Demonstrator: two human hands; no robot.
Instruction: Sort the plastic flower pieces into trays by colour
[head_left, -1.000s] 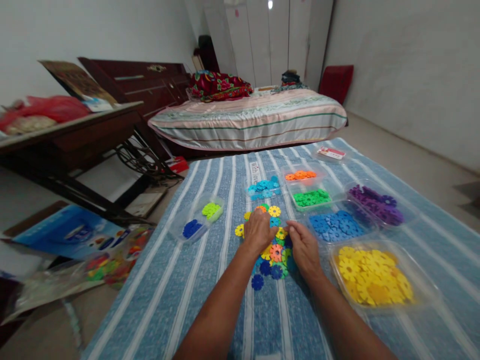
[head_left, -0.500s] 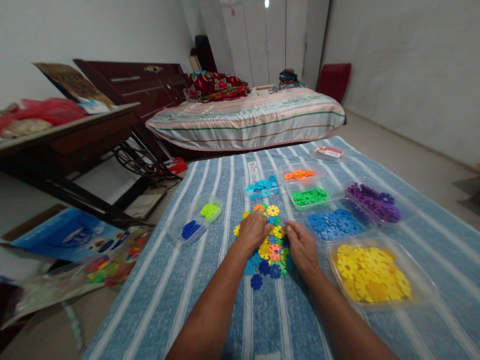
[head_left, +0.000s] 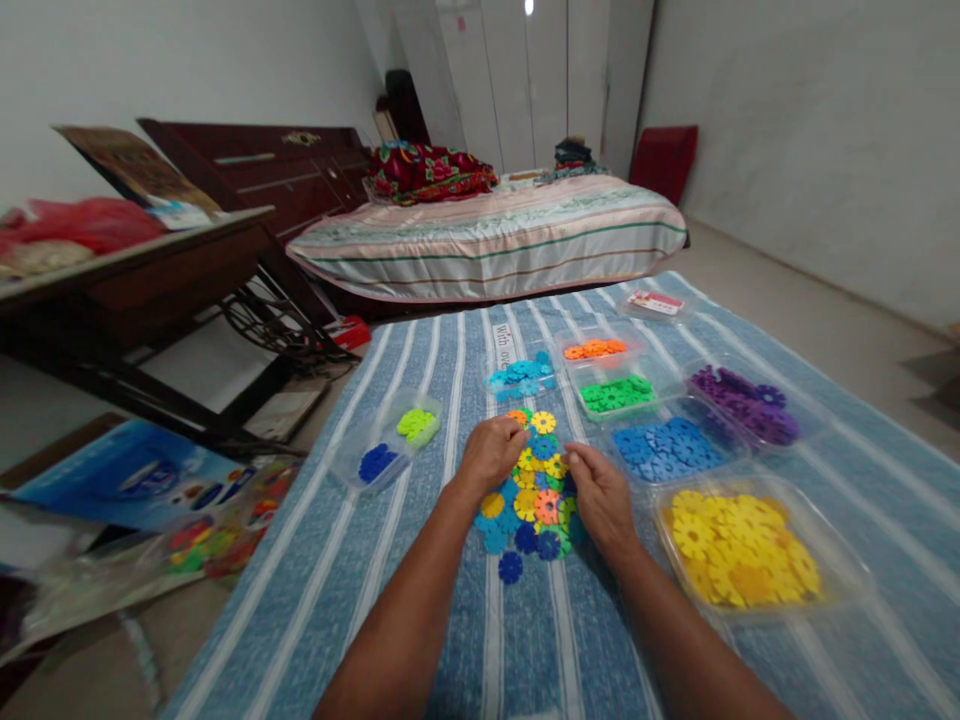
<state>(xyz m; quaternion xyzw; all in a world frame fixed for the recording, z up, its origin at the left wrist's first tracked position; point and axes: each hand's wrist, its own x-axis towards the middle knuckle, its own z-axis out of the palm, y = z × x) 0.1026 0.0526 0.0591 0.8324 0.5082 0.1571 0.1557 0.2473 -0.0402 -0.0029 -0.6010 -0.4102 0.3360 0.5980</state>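
Note:
A mixed pile of flower-shaped plastic discs (head_left: 547, 506) in yellow, orange, green and blues lies on the striped cloth between my hands. My left hand (head_left: 491, 455) is closed at the pile's left edge, knuckles up; whatever its fingers hold is hidden. On the pile's right side, my right hand (head_left: 602, 495) is closed with thumb and fingertips drawn together. What lies between them cannot be made out. A dark blue disc (head_left: 511, 568) sits at the near end of the pile, and a yellow disc (head_left: 544, 422) at the far end.
Clear plastic boxes hold sorted discs: yellow (head_left: 739, 550), blue (head_left: 666, 448), purple (head_left: 742, 403), green (head_left: 616, 394), orange (head_left: 595, 349) and light blue (head_left: 520, 374). Left stands a box with lime (head_left: 418, 425) and dark blue discs (head_left: 376, 462). A bed (head_left: 487, 245) is beyond the table.
My left hand has moved left off the middle of the pile, uncovering discs there. My right hand has stayed nearly in place. The whole view has shifted slightly.

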